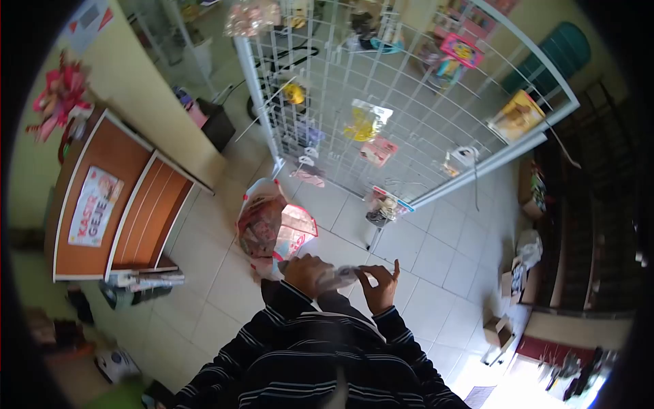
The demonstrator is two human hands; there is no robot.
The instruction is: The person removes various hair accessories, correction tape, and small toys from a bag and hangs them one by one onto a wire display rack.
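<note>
Close in front of my body, a small clear plastic packet (338,277) with pale contents is stretched between my hands; its contents are too blurred to name. My left hand (306,274) is curled closed around its left end. With thumb and fingertips my right hand (380,286) pinches the other end, one finger sticking up. Just beyond my left hand stands a large white and pink bag (298,228), open at the top, with plastic-wrapped goods (261,221) inside.
A white wire grid rack (409,102) with several hanging packets stands ahead. At left is a brown cashier counter (146,211) with a sign (95,206). Dark shelves (579,259) and a small cardboard box (499,332) are at right on the tiled floor (436,255).
</note>
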